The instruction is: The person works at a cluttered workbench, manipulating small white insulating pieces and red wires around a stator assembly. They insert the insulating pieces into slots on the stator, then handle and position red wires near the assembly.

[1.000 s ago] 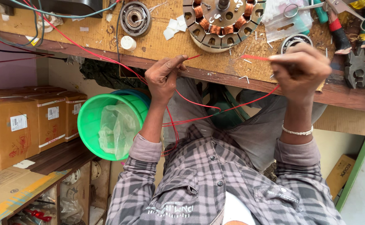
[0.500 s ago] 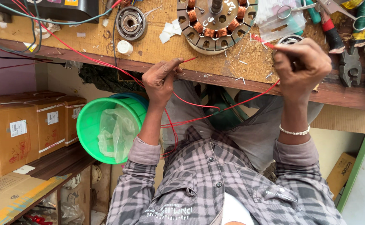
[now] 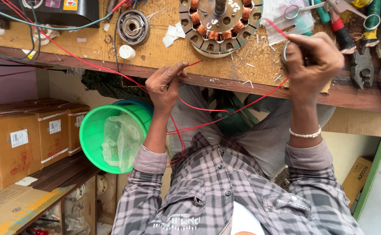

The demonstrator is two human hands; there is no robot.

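A thin red wire [image 3: 199, 124], smooth and glossy, is held between both hands above the lap. The left hand [image 3: 166, 85] is pinched on one stretch of it, thumb and forefinger pressed together just at the front edge of the workbench [image 3: 90, 48], with a short red end sticking out past the fingertips. The right hand [image 3: 310, 61] is closed around another stretch, fingers curled in, and a short stiff end is seen poking up and to the left from the knuckles. Between the hands the wire is hung in a loose sag, crossing over the grey trousers and the checked shirt.

The bench top is made of rough, pale chipboard, scattered with wire clippings and small paper scraps, and is edged by a dark wooden strip. A round metal motor stator [image 3: 221, 24] with copper-wound teeth is set near the edge between the two hands, apart from both. A smaller round bearing housing [image 3: 132, 27] is placed left of it. Pliers [image 3: 361, 65] are laid just right of the right hand. Below the bench, a green plastic bucket [image 3: 90, 139] lined with a clear bag is stood beside cardboard boxes [image 3: 29, 139], leaving open space around the left elbow.
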